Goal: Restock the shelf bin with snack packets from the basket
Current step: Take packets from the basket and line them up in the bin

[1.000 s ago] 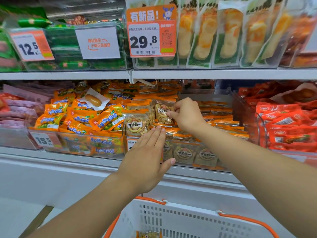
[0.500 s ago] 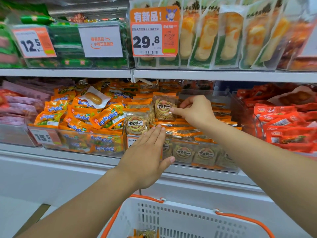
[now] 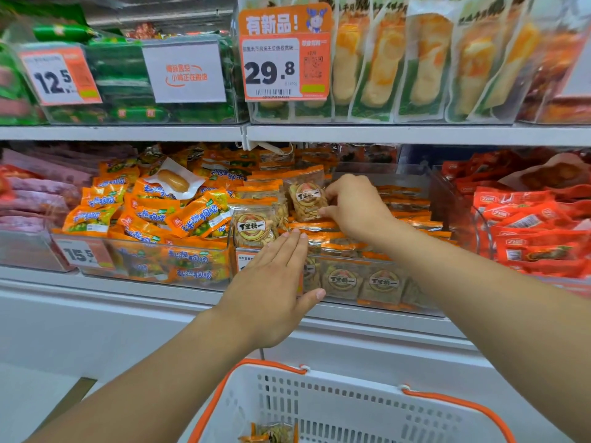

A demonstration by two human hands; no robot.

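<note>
Left hand (image 3: 274, 284) flat, fingers straight; right hand (image 3: 358, 206) apparently pinching, fingers curled

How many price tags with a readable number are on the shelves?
3. The 12.5 tag upper left, the 29.8 tag upper centre, the 15.5 tag on the lower-left bin. The left hand may hide another.

Between my fingers (image 3: 323, 212), a clear snack packet (image 3: 306, 199) with an orange top band and a round tan-and-black label. Left of that packet, orange wrappers (image 3: 192, 215) with blue lettering and green patches; right of it, red packets (image 3: 527, 238). Above it, an orange-and-white price tag (image 3: 284, 52) with black numerals. Below it, a white basket (image 3: 351, 404) with orange handles.
</note>
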